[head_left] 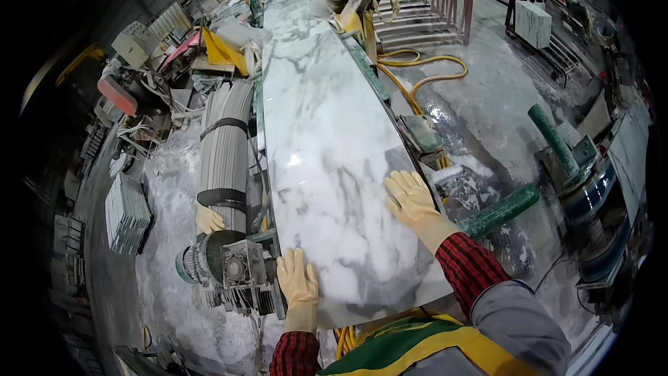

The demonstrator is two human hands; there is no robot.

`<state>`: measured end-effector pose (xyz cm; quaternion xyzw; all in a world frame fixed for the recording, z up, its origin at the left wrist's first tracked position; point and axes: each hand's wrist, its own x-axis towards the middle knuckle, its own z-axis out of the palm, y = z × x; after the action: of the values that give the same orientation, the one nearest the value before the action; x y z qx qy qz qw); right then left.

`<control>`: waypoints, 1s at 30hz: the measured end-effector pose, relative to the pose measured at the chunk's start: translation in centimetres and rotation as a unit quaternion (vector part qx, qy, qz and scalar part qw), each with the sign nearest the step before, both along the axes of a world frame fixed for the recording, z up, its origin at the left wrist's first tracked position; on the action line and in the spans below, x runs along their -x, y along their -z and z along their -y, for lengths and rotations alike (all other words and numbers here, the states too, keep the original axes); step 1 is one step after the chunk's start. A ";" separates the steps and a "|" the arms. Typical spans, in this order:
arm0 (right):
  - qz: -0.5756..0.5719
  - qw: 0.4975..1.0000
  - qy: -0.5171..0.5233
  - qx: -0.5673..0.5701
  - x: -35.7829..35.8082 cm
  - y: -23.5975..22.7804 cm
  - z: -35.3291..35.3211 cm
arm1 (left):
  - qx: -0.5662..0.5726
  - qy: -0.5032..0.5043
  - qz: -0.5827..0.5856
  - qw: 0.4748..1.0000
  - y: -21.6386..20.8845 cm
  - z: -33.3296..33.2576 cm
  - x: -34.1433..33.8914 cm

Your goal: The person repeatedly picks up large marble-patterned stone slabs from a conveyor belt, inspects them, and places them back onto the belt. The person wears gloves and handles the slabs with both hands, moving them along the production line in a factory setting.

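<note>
Polished white marble slabs (341, 223) with grey veining lie end to end in a long row that runs away from me. A thin seam crosses the row just beyond my hands. My left hand (299, 285), in a cream rubber glove, rests flat at the near slab's left edge with its fingers pointing away. On the slab's right side, close to the seam, lies my right hand (414, 205), gloved alike, fingers stretched out and palm down. Neither hand grips anything. Red-and-black checked cuffs show at both wrists.
Left of the slabs stand a strapped bundle of grey strips (226, 132), a motor (233, 264) and a spare cream glove (209, 219). Stacked stone tiles (127, 216) sit farther left. To the right are a green roller (501, 210), a yellow hose (435, 63) and a metal rack (445, 0).
</note>
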<state>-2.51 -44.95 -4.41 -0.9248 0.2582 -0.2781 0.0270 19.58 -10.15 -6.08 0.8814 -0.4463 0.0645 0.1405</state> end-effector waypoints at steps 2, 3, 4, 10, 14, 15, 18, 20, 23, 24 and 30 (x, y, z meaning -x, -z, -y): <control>-0.004 1.000 0.011 -0.009 -1.3 0.1 1.8 | -0.008 0.000 0.000 1.000 -0.1 -0.1 0.0; -0.003 1.000 0.015 -0.011 -2.0 0.1 2.8 | -0.010 0.000 0.002 1.000 -0.2 -0.2 -0.1; -0.001 0.999 0.009 -0.040 -2.4 0.1 3.8 | -0.008 -0.002 0.005 1.000 0.0 -0.4 0.4; 0.051 0.999 -0.003 -0.013 -2.5 1.9 4.8 | -0.006 0.009 -0.003 1.000 -0.3 -0.6 -0.1; 0.075 0.997 -0.010 -0.016 1.5 1.1 0.3 | -0.012 0.015 -0.013 1.000 -1.0 -0.1 -0.1; 0.093 0.996 -0.011 0.001 2.7 1.1 -1.4 | -0.009 0.016 -0.007 1.000 -0.8 -0.4 -0.3; 0.084 0.996 -0.008 -0.016 7.6 -1.0 -8.4 | 0.010 0.011 -0.007 1.000 0.5 -1.1 -0.4; 0.068 0.997 -0.011 -0.045 11.0 -2.8 -12.9 | 0.043 0.053 -0.031 0.997 0.7 -1.7 -0.7; 0.029 0.996 0.017 -0.087 15.2 -2.9 -18.4 | 0.040 0.100 -0.082 0.991 -0.5 -3.1 -0.8; -0.006 0.992 0.039 -0.117 16.4 -2.8 -20.0 | 0.040 0.119 -0.100 0.987 -0.6 -4.1 -1.1; 0.142 0.943 0.200 -0.223 19.9 -0.3 -29.1 | 0.034 0.209 -0.139 0.967 -1.2 -11.2 1.9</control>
<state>-22.39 -15.87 -4.07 -0.7752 0.4869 -0.3413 0.2131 17.68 1.10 -4.88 0.7637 -0.5941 -0.0743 0.2414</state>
